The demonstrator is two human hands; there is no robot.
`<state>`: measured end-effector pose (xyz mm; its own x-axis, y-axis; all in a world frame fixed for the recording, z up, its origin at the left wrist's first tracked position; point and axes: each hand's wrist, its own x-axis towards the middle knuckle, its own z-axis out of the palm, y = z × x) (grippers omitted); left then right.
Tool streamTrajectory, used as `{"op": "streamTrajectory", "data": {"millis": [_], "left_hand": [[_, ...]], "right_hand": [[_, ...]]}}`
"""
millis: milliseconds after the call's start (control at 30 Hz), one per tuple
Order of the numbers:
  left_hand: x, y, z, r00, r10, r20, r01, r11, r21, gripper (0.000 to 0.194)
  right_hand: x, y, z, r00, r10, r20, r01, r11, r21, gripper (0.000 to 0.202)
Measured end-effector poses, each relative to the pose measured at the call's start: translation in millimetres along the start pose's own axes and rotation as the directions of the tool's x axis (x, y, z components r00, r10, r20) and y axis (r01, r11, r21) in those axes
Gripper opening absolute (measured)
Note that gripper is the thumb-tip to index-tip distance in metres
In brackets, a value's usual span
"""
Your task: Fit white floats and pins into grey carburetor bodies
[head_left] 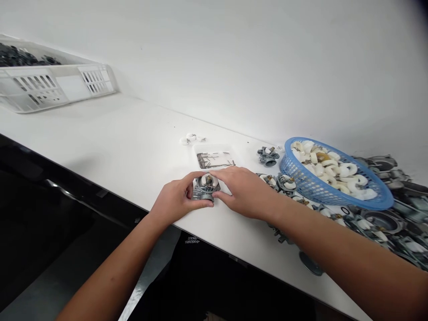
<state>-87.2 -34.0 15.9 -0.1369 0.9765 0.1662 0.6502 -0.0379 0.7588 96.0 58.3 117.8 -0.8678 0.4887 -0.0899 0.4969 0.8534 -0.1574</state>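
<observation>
Along the white surface (127, 142), near its front edge: gripping a metal part (204, 194) from both sides with left hand (172, 196) and right hand (244, 191), thumbs toward the front edge. Best held level and steady, with only light pressure beside the white curved piece (203, 180) on top, and clear of the tray (214, 148) of pins (202, 161) toward the back edge.

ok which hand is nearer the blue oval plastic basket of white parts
Right: the right hand is left of the blue oval plastic basket, slightly nearer the person. The left hand is farther left, across the grey metal part both hold.
</observation>
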Motion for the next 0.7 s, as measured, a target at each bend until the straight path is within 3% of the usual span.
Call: {"op": "streamTrajectory", "data": {"millis": [200,267,400,533,633,700], "left_hand": [[-4.1,2.3,-1.5,0.998,-0.006,-0.058,0.004,0.999,-0.038,0.069],[-4.8,3.3,-1.7,0.992,-0.001,-0.127,0.001,1.000,-0.001,0.065],[-3.9,4.0,-1.4,0.954,0.138,-0.266,-0.111,0.987,0.113,0.058],[-1.6,4.3,-0.2,0.959,0.209,-0.194,-0.190,0.976,0.108,0.048],[0.6,4.6,0.6,0.970,0.181,-0.163,-0.181,0.983,0.014,0.042],[2.4,3.9,0.5,0.980,0.141,-0.140,-0.154,0.984,-0.091,0.040]], "right_hand": [[-2.3,-1.8,2.2,1.000,-0.011,0.001,0.011,0.999,-0.050,0.024],[-2.5,-1.0,3.2,1.000,-0.007,0.005,0.008,0.999,-0.052,0.023],[-3.7,1.7,4.8,0.999,-0.029,-0.041,0.028,0.999,-0.016,0.028],[-5.0,3.4,6.7,0.998,-0.022,-0.055,0.021,1.000,-0.010,0.045],[-5.3,3.9,7.9,0.998,0.004,-0.056,-0.005,1.000,-0.026,0.059],[-5.1,4.2,8.1,0.999,0.006,-0.052,-0.007,1.000,-0.016,0.056]]}}
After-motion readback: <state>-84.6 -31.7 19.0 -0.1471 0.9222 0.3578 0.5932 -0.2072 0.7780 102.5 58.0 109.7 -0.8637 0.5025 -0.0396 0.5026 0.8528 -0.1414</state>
